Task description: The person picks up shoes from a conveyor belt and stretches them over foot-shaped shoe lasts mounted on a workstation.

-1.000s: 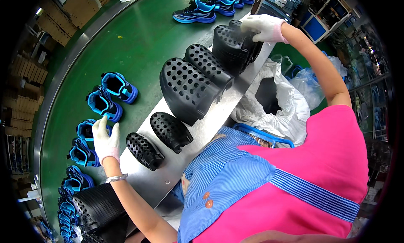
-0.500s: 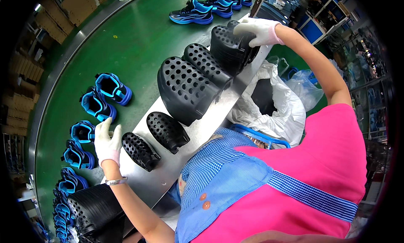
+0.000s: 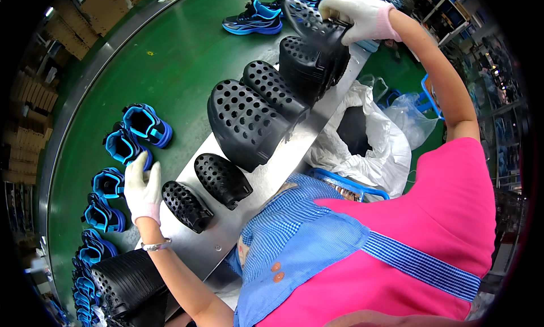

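My right hand [image 3: 362, 18], in a white glove, grips a black perforated plastic shoe insert [image 3: 309, 21] by its end. It holds the insert tilted, just above a stack of nested inserts [image 3: 300, 58]. My left hand [image 3: 141, 185], also gloved, has fingers stretched and apart and holds nothing. Its fingertips overlap the edge of a black and blue sneaker [image 3: 124, 144]; whether they touch it I cannot tell. Two small single inserts, one [image 3: 186, 205] beside my left hand and another [image 3: 222, 180], lie on the metal ledge [image 3: 226, 231]. Larger stacks [image 3: 243, 120] stand farther along.
Sneakers in pairs line the green belt [image 3: 187, 72], some at the left [image 3: 102, 214] and some at the top [image 3: 252, 20]. Another insert stack [image 3: 127, 281] stands at the lower left. A white plastic sack [image 3: 391, 151] with something black inside and a blue basket [image 3: 351, 191] are beside me.
My right hand has risen from the far stack, lifting an insert off it. My left hand has shifted slightly left, fingers still apart. The sneakers have moved slightly left.
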Demonstrator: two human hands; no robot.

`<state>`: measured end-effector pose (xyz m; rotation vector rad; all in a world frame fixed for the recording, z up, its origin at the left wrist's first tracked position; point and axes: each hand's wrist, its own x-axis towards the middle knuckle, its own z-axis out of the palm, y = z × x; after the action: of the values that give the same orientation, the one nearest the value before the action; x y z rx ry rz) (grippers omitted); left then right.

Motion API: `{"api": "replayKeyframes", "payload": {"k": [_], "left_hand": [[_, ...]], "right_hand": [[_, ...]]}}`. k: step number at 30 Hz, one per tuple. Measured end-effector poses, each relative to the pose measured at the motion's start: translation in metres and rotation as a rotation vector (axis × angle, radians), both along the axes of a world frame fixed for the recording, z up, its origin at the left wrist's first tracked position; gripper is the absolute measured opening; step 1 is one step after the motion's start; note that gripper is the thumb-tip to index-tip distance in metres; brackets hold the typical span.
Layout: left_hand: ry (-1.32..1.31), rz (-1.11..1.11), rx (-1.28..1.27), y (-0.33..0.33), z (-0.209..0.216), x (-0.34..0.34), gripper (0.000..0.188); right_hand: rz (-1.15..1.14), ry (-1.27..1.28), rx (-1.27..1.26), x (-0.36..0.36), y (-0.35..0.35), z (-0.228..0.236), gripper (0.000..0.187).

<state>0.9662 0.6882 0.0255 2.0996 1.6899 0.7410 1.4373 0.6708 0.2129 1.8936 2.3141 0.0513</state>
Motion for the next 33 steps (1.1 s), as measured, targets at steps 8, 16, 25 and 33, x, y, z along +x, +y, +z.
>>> {"api": "replayKeyframes", "payload": {"k": [8,16,25,33], "left_hand": [[-1.542,-0.287,-0.511,0.003,0.034,0.046,0.057],[-2.034,0.077,-0.373,-0.003,0.014,-0.008,0.033],[-1.784,0.402,-0.237,0.034,-0.038,-0.058,0.041],[-0.241,0.254,0.208,0.054,-0.097,-0.090,0.043]], "right_hand": [[0.670,0.483,-0.093,-0.173,0.027,-0.025,0.053],[0.555,0.641,-0.470,-0.295,0.056,-0.084,0.063],[0.553,0.367,-0.408,-0.366,0.080,-0.111,0.049],[0.494,0.161,-0.399,-0.383,0.159,-0.130,0.053]]}}
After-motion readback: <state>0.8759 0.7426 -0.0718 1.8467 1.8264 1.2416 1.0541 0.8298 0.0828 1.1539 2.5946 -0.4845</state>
